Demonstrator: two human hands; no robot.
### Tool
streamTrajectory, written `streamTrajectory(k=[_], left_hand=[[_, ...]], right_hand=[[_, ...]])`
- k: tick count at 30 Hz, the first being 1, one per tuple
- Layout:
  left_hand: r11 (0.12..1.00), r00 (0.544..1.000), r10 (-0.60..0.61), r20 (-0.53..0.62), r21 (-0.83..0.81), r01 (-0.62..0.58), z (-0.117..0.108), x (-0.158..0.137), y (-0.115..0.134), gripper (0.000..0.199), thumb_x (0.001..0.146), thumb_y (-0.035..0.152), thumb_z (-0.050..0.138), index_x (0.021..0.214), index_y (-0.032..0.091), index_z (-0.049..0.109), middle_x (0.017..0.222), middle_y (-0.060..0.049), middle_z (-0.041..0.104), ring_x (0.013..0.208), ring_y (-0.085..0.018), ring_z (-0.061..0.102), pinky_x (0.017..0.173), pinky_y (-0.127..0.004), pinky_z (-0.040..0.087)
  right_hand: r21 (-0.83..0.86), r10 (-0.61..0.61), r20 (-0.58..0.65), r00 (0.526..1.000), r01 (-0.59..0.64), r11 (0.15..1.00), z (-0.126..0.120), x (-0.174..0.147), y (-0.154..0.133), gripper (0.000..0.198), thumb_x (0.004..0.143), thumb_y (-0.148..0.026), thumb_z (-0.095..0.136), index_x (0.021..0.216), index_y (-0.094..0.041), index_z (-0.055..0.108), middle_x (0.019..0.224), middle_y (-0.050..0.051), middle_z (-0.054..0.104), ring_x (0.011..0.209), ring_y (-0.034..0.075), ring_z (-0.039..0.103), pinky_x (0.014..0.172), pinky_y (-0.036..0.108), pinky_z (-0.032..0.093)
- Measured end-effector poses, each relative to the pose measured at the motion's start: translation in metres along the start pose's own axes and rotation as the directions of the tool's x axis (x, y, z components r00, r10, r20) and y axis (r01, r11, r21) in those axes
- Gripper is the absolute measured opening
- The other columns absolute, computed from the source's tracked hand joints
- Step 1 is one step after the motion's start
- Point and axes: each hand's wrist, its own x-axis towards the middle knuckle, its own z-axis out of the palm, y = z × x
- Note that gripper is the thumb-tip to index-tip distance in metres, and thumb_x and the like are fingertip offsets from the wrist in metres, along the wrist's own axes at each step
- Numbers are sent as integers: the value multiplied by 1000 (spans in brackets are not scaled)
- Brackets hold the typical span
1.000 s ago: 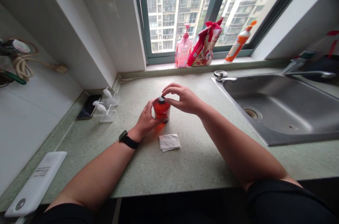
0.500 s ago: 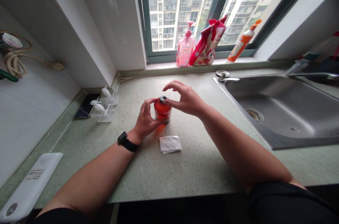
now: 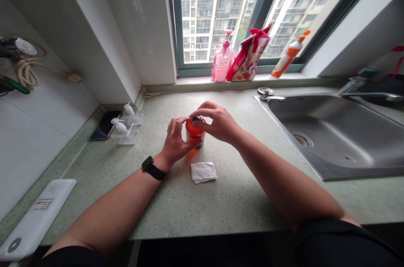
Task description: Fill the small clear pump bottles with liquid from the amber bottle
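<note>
An orange-red see-through bottle (image 3: pixel 193 132) with a dark cap (image 3: pixel 197 119) stands upright on the counter. Wrapped around its left side and front is my left hand (image 3: pixel 176 138), thumb across the near face, with a black watch (image 3: pixel 153 169) on the wrist. My right hand (image 3: pixel 219 121) reaches in from the right, thumb and fingers closed about the cap. Part of the cap is hidden by those fingers. Just in front of the bottle a folded white tissue (image 3: pixel 203 172) lies flat.
Two clear pump-top containers (image 3: pixel 128 135) stand at the left beside a dark phone (image 3: pixel 105 125). A white power bank-like slab (image 3: pixel 39 218) lies near left. The steel sink (image 3: pixel 341 132) is on the right. On the sill are a pink pump bottle (image 3: pixel 221 62), a red bag (image 3: pixel 249 56) and an orange-white bottle (image 3: pixel 288 56).
My right fingers, raised above the cap before, have come down and closed around it. My left hand keeps its hold on the bottle. The camera view has shifted slightly.
</note>
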Motion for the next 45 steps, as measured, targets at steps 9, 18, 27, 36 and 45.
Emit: streamTrajectory(k=[9,18,27,36,45], left_hand=[[1000,1000,-23,14,-10,23,-1,1,4,73,88,50,88,146,29,49,138,-12,61,128,-34,62,109,-56,53],[999,999,-13,38,-28,14,0,1,0,71,88,47,88,144,26,49,136,-13,63,126,-34,62,112,-56,52],[998,997,-54,53,-42,57,0,-1,-2,74,87,50,88,145,28,48,140,-13,63,130,-34,64,116,-56,51],[986,986,-146,81,-74,152,-2,4,4,76,81,53,92,140,30,49,138,-12,67,113,-30,73,99,-50,61],[983,982,-172,77,-49,176,19,46,7,81,73,50,97,136,29,51,128,-11,70,111,-29,72,95,-47,61]], right_hand=[[15,-63,10,998,63,998,-12,1,-5,29,104,-19,58,126,-29,75,118,7,72,111,23,70,100,43,58],[-8,148,-214,966,-154,988,-77,-11,23,18,100,-40,70,108,-25,77,110,5,71,98,21,69,91,40,62],[26,558,26,830,-558,829,-44,-82,99,21,96,-37,67,102,-21,77,91,6,79,82,22,71,79,37,56],[45,558,94,825,-563,825,-49,-88,109,12,84,-29,80,92,-22,75,94,5,79,86,20,71,83,35,56],[-88,549,243,800,-545,834,-50,-94,100,26,82,-22,88,105,-22,78,100,4,82,85,17,73,78,30,56]])
